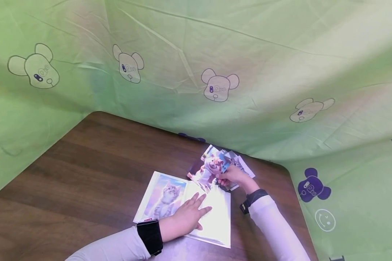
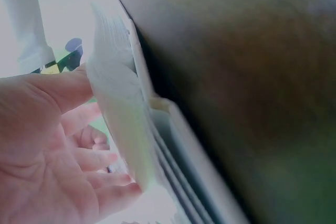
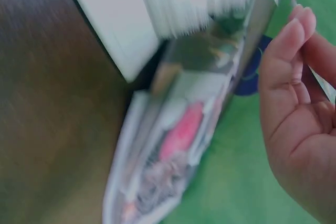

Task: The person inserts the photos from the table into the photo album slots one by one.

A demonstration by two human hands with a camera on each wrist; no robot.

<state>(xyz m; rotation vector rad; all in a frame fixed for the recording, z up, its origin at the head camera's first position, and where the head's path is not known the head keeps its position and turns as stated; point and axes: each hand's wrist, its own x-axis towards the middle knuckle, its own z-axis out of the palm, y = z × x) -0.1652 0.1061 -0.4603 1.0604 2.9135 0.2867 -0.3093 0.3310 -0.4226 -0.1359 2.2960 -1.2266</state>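
Observation:
A white photo album (image 1: pixel 217 217) lies open on the wooden table, with a kitten picture (image 1: pixel 166 194) in its left page. My left hand (image 1: pixel 184 217) rests on the album with its fingers spread over the bright right-hand page; the left wrist view shows the fingers (image 2: pixel 118 195) against the page edges. Just beyond the album, my right hand (image 1: pixel 232 175) pinches the edge of a glossy animal picture (image 1: pixel 212 165). In the right wrist view, the thumb and fingers (image 3: pixel 294 40) come together beside the blurred loose pictures (image 3: pixel 181 129).
More loose pictures (image 1: pixel 246 167) are piled under and behind my right hand, close to the far table edge. The brown table (image 1: pixel 98 163) stretches out to the left. A green cloth (image 1: pixel 170 72) with bear-head prints hangs around its back and sides.

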